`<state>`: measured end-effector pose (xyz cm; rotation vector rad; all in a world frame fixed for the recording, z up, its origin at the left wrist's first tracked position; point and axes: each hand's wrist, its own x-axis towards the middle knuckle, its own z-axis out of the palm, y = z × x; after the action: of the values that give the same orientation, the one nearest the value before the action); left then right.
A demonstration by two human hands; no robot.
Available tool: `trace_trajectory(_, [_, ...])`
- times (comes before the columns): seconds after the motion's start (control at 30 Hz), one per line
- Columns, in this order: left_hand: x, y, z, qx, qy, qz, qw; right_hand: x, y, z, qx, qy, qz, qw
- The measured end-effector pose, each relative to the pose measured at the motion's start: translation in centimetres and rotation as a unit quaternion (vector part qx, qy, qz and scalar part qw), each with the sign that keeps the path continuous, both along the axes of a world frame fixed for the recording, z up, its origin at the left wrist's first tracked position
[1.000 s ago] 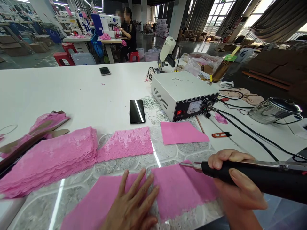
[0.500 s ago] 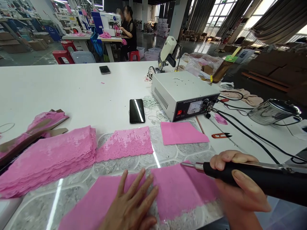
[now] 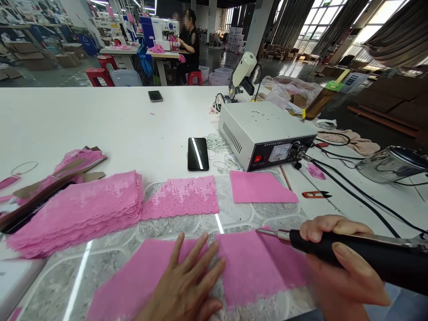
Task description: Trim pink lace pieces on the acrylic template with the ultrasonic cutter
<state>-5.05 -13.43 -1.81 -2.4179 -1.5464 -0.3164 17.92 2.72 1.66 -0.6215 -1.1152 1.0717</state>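
My left hand lies flat with spread fingers on a pink fabric piece, fingertips close to its right end. In my right hand is a black-handled ultrasonic cutter, held by closed fingers. Its thin metal tip touches the top edge of a second pink fabric piece, whose right side lies in shadow under the cutter. Behind these are a pink lace piece and a plain pink piece with a slanted end. A thick stack of pink lace is at the left.
A grey control box with a red switch feeds black cables to the right. Around it are a phone, thread snips, tangled white cord and a glass jar. A person sits at a sewing machine farther back.
The view has turned slightly left, so everything appears a little farther right. Both hands and the cutter keep nearly the same place over the fabric.
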Motion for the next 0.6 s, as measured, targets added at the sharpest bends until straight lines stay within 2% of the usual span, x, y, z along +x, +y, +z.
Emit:
trace_trajectory(0.13, [0.08,-0.12,0.25,-0.004,-0.007,0.007,1.0,0.38,0.14,0.15,-0.005,-0.002,-0.016,1.0])
trace_trajectory(0.6, [0.01,-0.29,-0.09,-0.014,-0.039,0.001,0.999,0.33,0.34,-0.26,0.008,-0.011,0.019,1.0])
